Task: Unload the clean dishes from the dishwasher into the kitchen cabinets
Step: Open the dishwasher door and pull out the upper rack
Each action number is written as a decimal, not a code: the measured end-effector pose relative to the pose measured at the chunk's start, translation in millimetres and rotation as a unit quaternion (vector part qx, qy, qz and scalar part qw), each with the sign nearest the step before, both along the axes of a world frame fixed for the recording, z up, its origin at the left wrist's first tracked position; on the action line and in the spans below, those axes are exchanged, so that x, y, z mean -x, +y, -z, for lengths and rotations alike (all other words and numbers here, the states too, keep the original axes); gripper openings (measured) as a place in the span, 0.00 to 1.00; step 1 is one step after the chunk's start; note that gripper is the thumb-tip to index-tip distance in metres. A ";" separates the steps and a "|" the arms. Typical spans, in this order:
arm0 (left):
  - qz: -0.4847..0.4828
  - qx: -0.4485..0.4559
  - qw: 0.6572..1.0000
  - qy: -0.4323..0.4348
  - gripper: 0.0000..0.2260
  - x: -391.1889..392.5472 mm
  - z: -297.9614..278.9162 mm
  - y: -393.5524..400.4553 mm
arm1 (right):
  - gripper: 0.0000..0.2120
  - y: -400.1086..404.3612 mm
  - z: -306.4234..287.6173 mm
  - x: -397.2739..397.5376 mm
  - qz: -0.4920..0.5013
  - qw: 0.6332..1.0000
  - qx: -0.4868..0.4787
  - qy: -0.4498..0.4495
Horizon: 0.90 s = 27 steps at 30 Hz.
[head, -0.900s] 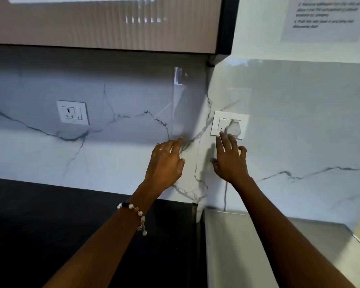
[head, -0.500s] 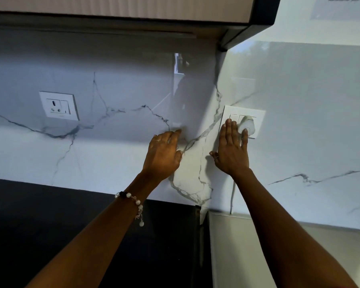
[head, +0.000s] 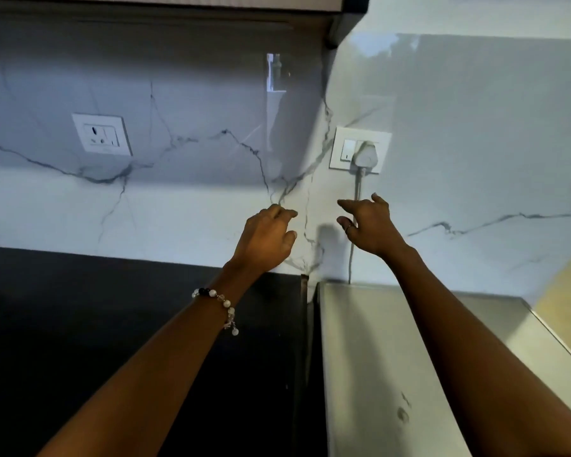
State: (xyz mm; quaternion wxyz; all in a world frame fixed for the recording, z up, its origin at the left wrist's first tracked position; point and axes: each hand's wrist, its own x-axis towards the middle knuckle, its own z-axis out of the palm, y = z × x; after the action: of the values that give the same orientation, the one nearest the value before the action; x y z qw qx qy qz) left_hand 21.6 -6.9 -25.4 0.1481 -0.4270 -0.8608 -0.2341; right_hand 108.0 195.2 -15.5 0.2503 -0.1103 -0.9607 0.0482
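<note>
Dishes — none visible | left hand [head: 267, 238] loosely curled, empty | right hand [head: 369, 225] — fingers [head: 346, 203] spread

Two surfaces below me, side by side.
I see a black countertop [head: 96, 324] left, a grey appliance top [head: 376, 357] right, a narrow gap between.

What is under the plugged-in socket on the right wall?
A white cord drops from the plug, passes behind the right hand, and reaches the steel top. Where it ends is hidden.
</note>
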 end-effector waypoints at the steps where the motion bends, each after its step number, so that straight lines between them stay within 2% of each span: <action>1: 0.016 0.010 1.000 -0.008 0.19 -16.9 6.8 -6.1 | 0.17 -6.9 9.3 -20.5 -0.010 0.999 0.022 0.033; 4: 0.052 0.011 0.998 -0.030 0.17 -72.3 32.3 -25.7 | 0.12 -32.1 36.0 -87.8 -0.022 0.989 0.119 0.087; 10: 0.073 -0.056 0.991 -0.093 0.11 -210.4 107.2 -70.8 | 0.10 -86.6 101.9 -224.7 -0.025 0.968 0.241 0.071; 15: 0.041 -0.059 0.978 -0.198 0.13 -325.1 169.0 -104.1 | 0.09 -122.4 165.3 -327.8 0.004 0.938 0.338 0.081; 20: 0.015 0.016 0.974 -0.226 0.18 -407.0 221.2 -128.1 | 0.09 -158.2 209.8 -407.6 0.073 0.908 0.406 0.079; 25: -0.006 0.200 0.971 -0.131 0.34 -426.1 264.6 -132.2 | 0.09 -177.2 249.9 -466.3 0.149 0.887 0.430 0.075; 27: -0.004 0.235 0.969 -0.077 0.42 -420.1 280.6 -129.7 | 0.08 -183.1 271.4 -484.3 0.173 0.879 0.438 0.080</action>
State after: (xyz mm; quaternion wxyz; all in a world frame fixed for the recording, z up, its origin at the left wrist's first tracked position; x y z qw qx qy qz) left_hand 441.7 -136.6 -306.0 -0.0222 -0.4274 -0.9020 -0.0572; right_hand 592.3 12.1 -286.9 0.2570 -0.3687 -0.7837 0.4287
